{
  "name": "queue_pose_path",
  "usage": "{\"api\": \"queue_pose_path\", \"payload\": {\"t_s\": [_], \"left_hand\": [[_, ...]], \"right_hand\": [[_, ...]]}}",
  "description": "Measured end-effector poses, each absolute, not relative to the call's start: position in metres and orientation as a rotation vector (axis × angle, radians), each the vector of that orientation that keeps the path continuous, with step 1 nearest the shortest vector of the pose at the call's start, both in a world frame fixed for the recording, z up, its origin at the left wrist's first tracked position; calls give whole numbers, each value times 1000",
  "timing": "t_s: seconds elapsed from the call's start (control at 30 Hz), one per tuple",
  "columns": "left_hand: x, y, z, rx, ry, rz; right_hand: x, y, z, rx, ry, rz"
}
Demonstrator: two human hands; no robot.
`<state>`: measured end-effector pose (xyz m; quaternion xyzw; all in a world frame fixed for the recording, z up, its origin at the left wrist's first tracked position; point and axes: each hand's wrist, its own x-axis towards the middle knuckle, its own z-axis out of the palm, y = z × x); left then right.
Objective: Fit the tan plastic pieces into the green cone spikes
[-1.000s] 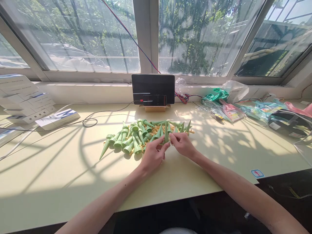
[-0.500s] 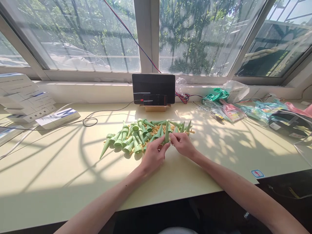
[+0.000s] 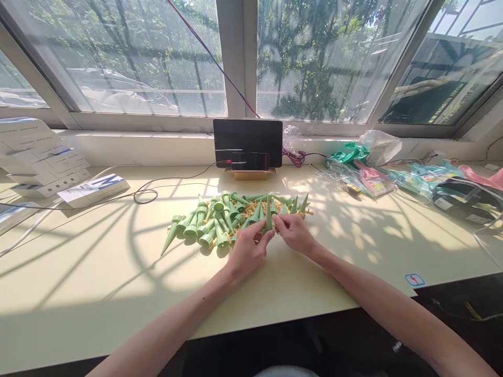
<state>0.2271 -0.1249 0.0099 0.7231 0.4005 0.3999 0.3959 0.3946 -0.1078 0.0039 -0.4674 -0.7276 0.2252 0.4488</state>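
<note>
Between the thumb and fingers of my left hand a green plastic watering spike is held upright, its pointed end up. My right hand is closed in a pinch right beside the spike's lower part. Whatever its fingertips hold is too small or hidden to make out. Behind and to the left of my hands lies a heap of similar green spikes, some standing on their wide ends, others on their sides. Small tan pieces are scattered among them.
A black tablet stands on a small stand behind the heap, with a phone in front. White boxes are stacked at the left, near a black cable. Plastic bags and a black bag lie right.
</note>
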Motion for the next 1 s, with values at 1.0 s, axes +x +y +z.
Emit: {"api": "queue_pose_path", "payload": {"t_s": [1.0], "left_hand": [[227,-125,8,1837,1015,1002]], "right_hand": [[395,-108,2,-1175,-1796,583]]}}
